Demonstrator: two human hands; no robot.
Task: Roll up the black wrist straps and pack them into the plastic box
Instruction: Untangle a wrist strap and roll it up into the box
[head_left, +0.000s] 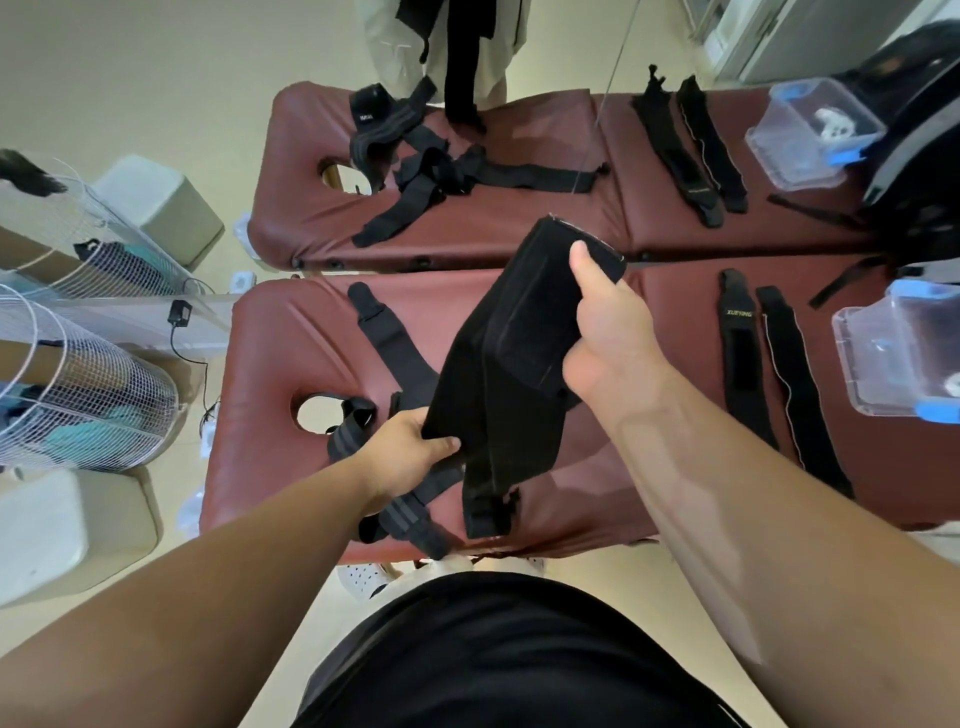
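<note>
Two maroon padded vinyl benches (322, 332) fill my view, black wrist straps strewn over both. I hold one wide black fabric strap (498, 374) up above the near bench: my right hand (608, 332) is closed on its top end, thumb pressed on the face, and my left hand (410, 447) pinches a lower edge, the tail hanging free. I judge rolling hasn't begun; next I need to curl one end in tightly. The clear plastic box with blue clips (883, 358) waits well apart, at the right edge.
</note>
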